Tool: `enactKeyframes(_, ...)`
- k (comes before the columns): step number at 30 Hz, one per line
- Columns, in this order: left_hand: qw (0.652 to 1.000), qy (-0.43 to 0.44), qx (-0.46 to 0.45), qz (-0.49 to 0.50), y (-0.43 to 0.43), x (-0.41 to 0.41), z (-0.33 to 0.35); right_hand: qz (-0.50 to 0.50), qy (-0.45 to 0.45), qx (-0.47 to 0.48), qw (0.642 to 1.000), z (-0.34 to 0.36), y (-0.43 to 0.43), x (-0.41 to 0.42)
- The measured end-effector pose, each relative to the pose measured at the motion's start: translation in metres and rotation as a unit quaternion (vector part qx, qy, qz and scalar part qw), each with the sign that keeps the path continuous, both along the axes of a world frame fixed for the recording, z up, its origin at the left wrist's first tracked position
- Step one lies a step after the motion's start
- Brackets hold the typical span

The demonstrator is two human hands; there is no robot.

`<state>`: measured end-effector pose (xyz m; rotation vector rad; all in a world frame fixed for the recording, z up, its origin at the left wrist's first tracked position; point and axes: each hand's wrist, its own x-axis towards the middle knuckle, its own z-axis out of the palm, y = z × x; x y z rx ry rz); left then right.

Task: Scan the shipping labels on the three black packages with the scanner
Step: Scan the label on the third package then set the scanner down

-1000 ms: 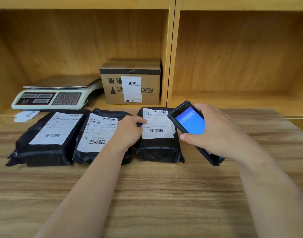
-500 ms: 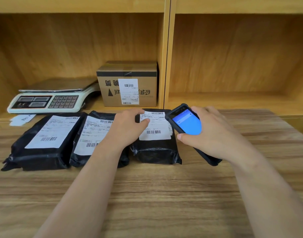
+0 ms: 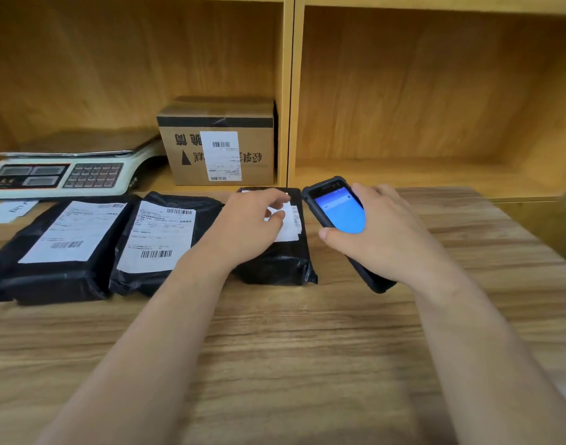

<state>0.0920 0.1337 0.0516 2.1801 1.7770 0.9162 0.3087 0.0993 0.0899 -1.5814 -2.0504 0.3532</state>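
Observation:
Three black packages with white shipping labels lie in a row on the wooden table. The left package [image 3: 50, 252] and the middle package [image 3: 153, 245] show their labels and barcodes in full. My left hand [image 3: 246, 226] rests flat on the right package [image 3: 281, 261], fingers apart, and covers most of its label. My right hand [image 3: 381, 232] grips the black handheld scanner [image 3: 339, 213], whose blue screen faces up. The scanner sits just right of the right package, its top end level with the package's far edge.
A white electronic scale [image 3: 60, 171] stands on the low shelf at the back left. Beside it is a labelled cardboard box [image 3: 220, 142]. A vertical shelf divider [image 3: 289, 91] rises behind the packages. Small paper slips [image 3: 8, 210] lie at the far left.
My left hand has slid right from the gap between the middle and right packages onto the right package's label. The scanner stays beside that package. The view has shifted slightly.

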Motion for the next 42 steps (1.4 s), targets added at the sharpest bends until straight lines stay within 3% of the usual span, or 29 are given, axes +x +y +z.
enactKeyframes(13, 0.999, 0.01, -0.036, -0.011, -0.009, 0.012, -0.007, -0.096, -0.068, -0.035, 0.992, -0.043, -0.043, 0.023)
enactKeyframes(18, 1.0, -0.01, 0.003, -0.027, -0.038, 0.021, -0.015, -0.1, -0.079, -0.033, 0.991, -0.044, -0.061, 0.023)
enactKeyframes(24, 0.996, -0.065, 0.066, -0.004, -0.075, 0.019, -0.026, -0.128, -0.158, -0.006, 0.979, -0.053, -0.085, 0.017)
enactKeyframes(42, 0.994, -0.059, 0.087, 0.011, -0.128, 0.004, -0.037, -0.153, -0.201, -0.109, 0.961, -0.081, -0.111, 0.014)
